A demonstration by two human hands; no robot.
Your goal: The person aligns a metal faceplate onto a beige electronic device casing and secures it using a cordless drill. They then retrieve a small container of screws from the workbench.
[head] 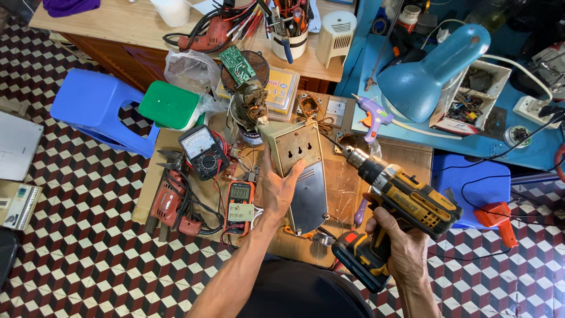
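1. Head view: left hand (278, 191) presses flat against the beige metal base plate (301, 171) at frame centre, steadying it.
2. Right hand (400, 244) clenches the yellow cordless drill (393, 206), lower right.
3. Drill chuck points up-left toward the plate's upper right edge; plate's long axis runs top to bottom.

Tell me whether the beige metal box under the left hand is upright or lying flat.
Tilted: the beige metal box leans, propped by the left hand.

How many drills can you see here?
3: a yellow-and-black cordless drill in the right hand; a red corded drill left on the wooden board; another red drill on the back desk. Clutter may hide more.
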